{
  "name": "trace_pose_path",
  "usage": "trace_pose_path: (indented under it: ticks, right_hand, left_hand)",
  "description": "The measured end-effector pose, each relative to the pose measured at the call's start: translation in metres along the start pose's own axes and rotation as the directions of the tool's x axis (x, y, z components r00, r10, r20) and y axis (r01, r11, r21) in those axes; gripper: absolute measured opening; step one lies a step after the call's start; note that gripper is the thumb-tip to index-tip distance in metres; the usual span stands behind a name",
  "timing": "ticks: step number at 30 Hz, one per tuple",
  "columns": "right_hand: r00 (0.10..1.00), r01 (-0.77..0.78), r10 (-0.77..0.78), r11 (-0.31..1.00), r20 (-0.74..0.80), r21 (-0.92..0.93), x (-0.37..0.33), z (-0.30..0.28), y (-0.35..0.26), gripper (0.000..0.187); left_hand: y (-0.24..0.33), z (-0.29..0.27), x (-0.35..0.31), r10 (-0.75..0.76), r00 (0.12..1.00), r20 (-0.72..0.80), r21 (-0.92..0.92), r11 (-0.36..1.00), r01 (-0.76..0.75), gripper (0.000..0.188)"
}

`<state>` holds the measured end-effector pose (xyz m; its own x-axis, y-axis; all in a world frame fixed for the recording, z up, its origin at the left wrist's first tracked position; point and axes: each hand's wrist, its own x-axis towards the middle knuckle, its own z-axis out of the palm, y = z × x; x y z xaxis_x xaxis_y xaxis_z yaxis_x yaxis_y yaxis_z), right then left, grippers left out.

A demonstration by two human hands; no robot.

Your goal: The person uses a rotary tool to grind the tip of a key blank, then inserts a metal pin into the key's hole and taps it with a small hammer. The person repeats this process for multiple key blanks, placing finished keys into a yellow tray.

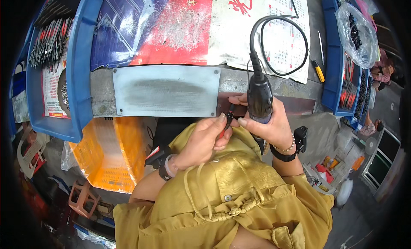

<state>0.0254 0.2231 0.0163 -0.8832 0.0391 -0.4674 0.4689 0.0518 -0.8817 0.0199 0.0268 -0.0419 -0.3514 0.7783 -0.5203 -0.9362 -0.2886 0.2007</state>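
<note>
My left hand (207,135) is closed on a small tool with black and red parts (228,122), its thumb and fingers pinching it in front of my body. My right hand (272,124) meets it there, with thumb and fingertips at the tool's black end. A dark corded electric screwdriver (260,97) hangs upright and covers part of my right palm. Whether that hand also grips the screwdriver is hidden. Just left of the hands, a pale metal plate (167,91) with a dark worn patch is fixed to the bench edge.
At left, a blue bin (81,73) holds many red-and-dark metal pieces. Another blue bin (336,56) stands right, with a clear bag of black parts (355,32). A yellow-black cutter (318,71) lies beside it. The screwdriver's cord (306,47) loops over the bench. An orange crate (111,154) stands below left.
</note>
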Motion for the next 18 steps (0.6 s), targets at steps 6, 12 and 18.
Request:
trace_pose_path:
  ticks: [6, 12, 18]
  right_hand:
    - [1.0, -0.024, 0.024, 1.0, -0.01, 0.015, -0.002, -0.003, 0.001, 0.044]
    - [0.997, 0.013, -0.016, 0.999, -0.072, -0.047, -0.006, 0.001, 0.011, 0.042]
    - [1.0, 0.001, -0.003, 0.996, -0.012, -0.087, -0.007, -0.003, 0.008, 0.044]
  left_hand:
    - [-0.013, 0.006, 0.004, 0.059, 0.996, -0.063, 0.0, 0.998, -0.059, 0.033]
    - [-0.019, 0.019, 0.006, 0.098, 0.971, -0.217, -0.002, 0.995, -0.101, 0.032]
    - [-0.021, 0.017, 0.007, 0.194, 0.969, -0.153, 0.177, 0.97, -0.166, 0.031]
